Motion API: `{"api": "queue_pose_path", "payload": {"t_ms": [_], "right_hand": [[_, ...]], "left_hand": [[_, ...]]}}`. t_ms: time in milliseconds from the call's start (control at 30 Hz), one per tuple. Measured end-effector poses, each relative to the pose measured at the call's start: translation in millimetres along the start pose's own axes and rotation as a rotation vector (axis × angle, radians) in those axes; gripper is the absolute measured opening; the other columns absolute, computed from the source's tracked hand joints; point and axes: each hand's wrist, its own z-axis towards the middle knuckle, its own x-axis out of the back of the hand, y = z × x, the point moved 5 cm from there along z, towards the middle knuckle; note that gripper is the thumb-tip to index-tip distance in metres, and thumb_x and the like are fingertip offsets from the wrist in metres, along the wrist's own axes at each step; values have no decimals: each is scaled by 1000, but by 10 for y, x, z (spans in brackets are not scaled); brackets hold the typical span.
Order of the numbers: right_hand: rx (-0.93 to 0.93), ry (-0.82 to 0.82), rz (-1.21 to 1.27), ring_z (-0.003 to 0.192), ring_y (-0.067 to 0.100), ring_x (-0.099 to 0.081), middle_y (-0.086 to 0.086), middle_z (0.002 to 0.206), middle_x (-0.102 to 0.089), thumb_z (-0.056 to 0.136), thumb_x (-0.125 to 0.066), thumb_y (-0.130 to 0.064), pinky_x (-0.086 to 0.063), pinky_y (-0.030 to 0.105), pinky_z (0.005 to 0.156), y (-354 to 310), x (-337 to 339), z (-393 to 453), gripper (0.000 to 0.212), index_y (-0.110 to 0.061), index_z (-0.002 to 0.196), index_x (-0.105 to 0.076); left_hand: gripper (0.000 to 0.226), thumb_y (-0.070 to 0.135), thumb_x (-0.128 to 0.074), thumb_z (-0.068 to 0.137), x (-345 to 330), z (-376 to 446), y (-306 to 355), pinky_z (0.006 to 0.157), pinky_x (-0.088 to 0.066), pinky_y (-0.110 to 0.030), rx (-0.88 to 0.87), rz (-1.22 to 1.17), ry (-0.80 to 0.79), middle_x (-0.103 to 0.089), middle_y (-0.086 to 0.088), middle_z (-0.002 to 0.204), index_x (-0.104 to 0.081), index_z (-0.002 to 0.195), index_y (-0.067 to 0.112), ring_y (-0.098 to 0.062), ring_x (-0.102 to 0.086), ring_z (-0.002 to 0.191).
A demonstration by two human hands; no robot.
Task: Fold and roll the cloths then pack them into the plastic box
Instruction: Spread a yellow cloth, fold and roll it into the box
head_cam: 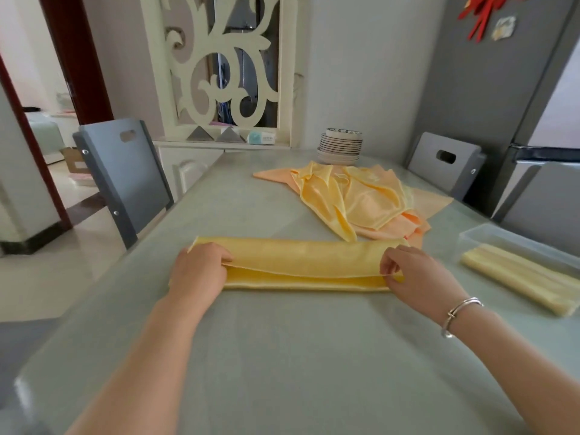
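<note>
A yellow cloth (301,262), folded into a long narrow strip, lies crosswise on the table (282,356) in front of me. My left hand (199,271) grips the strip's left end, fingers curled over its top layer. At the right end, my right hand (414,274) pinches the edge of the top layer. A loose heap of yellow and orange cloths (354,196) lies further back. The clear plastic box (489,237) stands at the right edge and holds one rolled yellow cloth (518,277).
A stack of bowls and plates (340,146) sits at the far end against the wall. Grey chairs stand at the left (125,174) and right (445,164) sides of the table. A grey fridge (533,120) stands at the right.
</note>
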Motion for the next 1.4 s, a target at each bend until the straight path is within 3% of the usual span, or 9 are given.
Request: {"api": "queue_pose_path", "payload": {"t_ms": [267,433,533,633,733,900,1133,1267,1400], "right_hand": [[-60,-74,151,85,14,-55,-5,85,-60,77,-57,-7,-46,28,77,108,10,-42,17,-24,79,-58],[-77,-113,163,84,13,-54,-7,82,-60,76,-57,-8,-42,24,73,134,-24,-44,15,-23,77,-59],[-89,-103,163,82,13,-54,-8,81,-59,77,-56,-10,-43,25,73,145,-26,-42,12,-21,78,-60],[-95,-89,158,82,13,-52,-9,81,-58,77,-55,-11,-43,26,72,149,-31,-43,11,-21,78,-60],[-114,-77,162,81,11,-51,-11,81,-56,78,-55,-11,-42,26,70,164,-30,-46,11,-22,77,-60],[-118,-65,200,84,10,-52,-8,83,-58,77,-56,-10,-40,22,69,169,-15,-56,13,-22,73,-59],[-167,-6,272,90,17,-56,-3,88,-64,83,-56,-15,-42,28,73,205,-12,-47,12,-16,75,-65],[-328,101,301,86,19,-56,0,98,-58,89,-54,-30,-41,31,70,404,14,-31,15,-16,90,-58],[-508,-47,190,100,23,-53,4,104,-55,89,-51,-47,-42,32,79,642,-95,-54,39,-14,109,-50]], "left_hand": [[49,-2,-41,84,65,-36,44,113,-24,-38,12,94,-54,-57,1,131,-65,116,27,-22,-48,124],[36,7,-44,84,114,-33,126,102,-39,-38,64,-12,-23,-65,1,116,-68,90,33,-26,-57,109],[27,14,-51,85,20,-57,311,82,-48,-31,-98,-218,10,-71,2,99,-67,85,34,-21,-63,88],[14,19,-63,85,-114,-195,627,88,-44,-24,-342,-313,-99,-67,12,99,-71,93,29,-6,-59,94],[13,30,-74,79,-204,-278,793,77,-42,-15,-482,-287,-195,-60,15,92,-72,92,29,0,-55,82],[8,31,-74,78,-271,-288,820,76,-49,-31,-495,-231,-222,-59,13,86,-72,85,29,-3,-56,76],[6,25,-75,75,-271,-287,810,73,-51,-34,-472,-274,-217,-61,12,80,-69,74,26,-5,-58,72],[6,32,-73,76,-283,-286,799,72,-51,-31,-482,-292,-224,-62,13,80,-69,73,29,-5,-58,72],[12,41,-65,83,-309,-277,783,70,-49,-28,-461,-326,-233,-62,17,81,-69,76,32,-5,-57,75]]}}
